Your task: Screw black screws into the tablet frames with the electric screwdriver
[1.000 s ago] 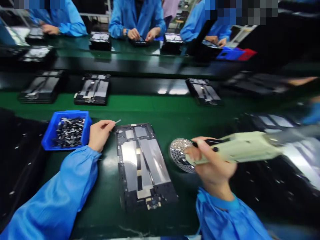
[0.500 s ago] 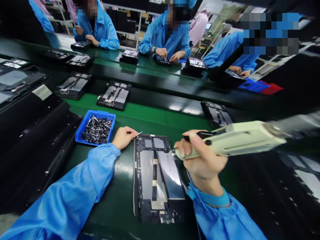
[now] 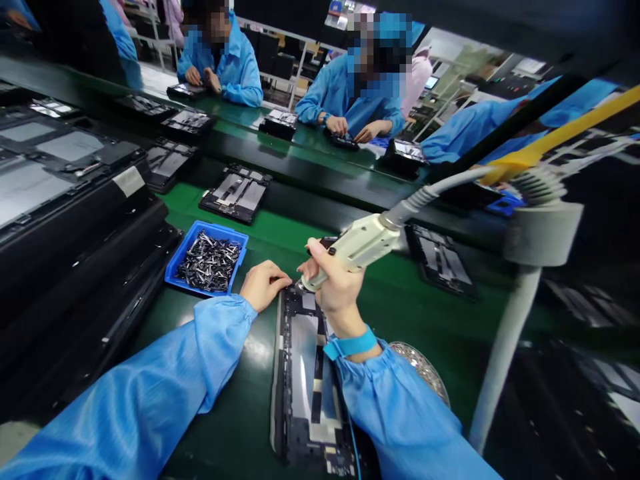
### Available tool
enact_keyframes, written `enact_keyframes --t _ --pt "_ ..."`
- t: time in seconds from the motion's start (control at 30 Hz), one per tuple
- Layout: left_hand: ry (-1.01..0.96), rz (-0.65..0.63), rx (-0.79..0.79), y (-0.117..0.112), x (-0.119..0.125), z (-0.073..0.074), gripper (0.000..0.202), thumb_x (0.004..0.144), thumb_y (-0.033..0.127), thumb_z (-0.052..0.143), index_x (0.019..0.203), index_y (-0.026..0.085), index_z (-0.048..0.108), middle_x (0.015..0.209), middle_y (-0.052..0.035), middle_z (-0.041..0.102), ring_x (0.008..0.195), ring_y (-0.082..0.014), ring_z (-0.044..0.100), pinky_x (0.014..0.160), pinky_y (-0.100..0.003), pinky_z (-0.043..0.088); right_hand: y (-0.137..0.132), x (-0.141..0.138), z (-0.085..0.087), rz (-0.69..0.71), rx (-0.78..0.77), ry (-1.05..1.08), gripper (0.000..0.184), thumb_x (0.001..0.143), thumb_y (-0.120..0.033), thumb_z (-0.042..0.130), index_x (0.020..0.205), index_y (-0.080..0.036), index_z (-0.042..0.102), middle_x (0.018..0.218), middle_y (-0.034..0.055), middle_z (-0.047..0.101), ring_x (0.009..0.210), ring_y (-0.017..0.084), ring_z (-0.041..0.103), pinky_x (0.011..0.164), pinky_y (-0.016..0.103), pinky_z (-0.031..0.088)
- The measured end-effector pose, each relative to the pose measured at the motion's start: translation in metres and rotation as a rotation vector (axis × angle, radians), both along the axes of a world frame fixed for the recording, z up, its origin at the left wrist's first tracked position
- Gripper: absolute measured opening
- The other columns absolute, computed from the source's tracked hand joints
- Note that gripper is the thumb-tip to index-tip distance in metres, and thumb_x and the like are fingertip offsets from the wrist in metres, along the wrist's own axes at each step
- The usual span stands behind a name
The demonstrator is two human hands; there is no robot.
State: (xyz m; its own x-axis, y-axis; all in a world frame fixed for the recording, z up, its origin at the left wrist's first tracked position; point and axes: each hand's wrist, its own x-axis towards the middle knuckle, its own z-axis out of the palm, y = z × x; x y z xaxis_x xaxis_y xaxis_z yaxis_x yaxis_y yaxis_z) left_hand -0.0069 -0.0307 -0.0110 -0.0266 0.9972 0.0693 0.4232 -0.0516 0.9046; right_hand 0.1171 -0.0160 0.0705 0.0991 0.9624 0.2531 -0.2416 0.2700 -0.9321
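Observation:
An opened tablet (image 3: 305, 360) lies on the green bench, its silver battery panels and black flat cable showing. My left hand (image 3: 263, 283) pinches at its far left corner; whatever is between the fingertips is too small and covered to make out. In my right hand (image 3: 340, 290) is a pale electric screwdriver (image 3: 363, 250), its fingers wrapped around the body. The driver's nose points down at that same corner, close to my left fingertips, and its bit is hard to see. Left of my hands stands a blue tray (image 3: 241, 263) heaped with small black-and-silver parts (image 3: 207, 260).
A round dish of small metal pieces (image 3: 423, 367) sits beside my right sleeve. Stacked tablets (image 3: 65, 267) rise at the left. Other opened tablets (image 3: 237, 193) lie beyond the tray. A grey hose stand (image 3: 510, 347) is at the right. Co-workers in blue (image 3: 350, 100) sit opposite.
My right hand has brought the screwdriver left to the tablet's far left corner. The slim silvery piece seen at my left fingertips is now hidden. The view has shifted slightly.

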Motion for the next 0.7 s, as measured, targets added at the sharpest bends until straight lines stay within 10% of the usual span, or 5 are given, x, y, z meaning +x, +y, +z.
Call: enact_keyframes --t 0.7 --pt "0.038 0.014 -0.065 0.001 0.004 0.003 0.014 0.083 0.008 0.073 0.072 0.016 0.073 0.079 -0.0002 0.064 0.074 -0.0135 0.058 0.071 -0.026 0.041 0.008 -0.012 -0.017 0.057 0.004 -0.07 0.045 0.075 -0.037 0.086 0.048 -0.022 0.054 0.043 -0.0058 0.051 0.039 0.011 0.051 0.048 0.028 0.052"
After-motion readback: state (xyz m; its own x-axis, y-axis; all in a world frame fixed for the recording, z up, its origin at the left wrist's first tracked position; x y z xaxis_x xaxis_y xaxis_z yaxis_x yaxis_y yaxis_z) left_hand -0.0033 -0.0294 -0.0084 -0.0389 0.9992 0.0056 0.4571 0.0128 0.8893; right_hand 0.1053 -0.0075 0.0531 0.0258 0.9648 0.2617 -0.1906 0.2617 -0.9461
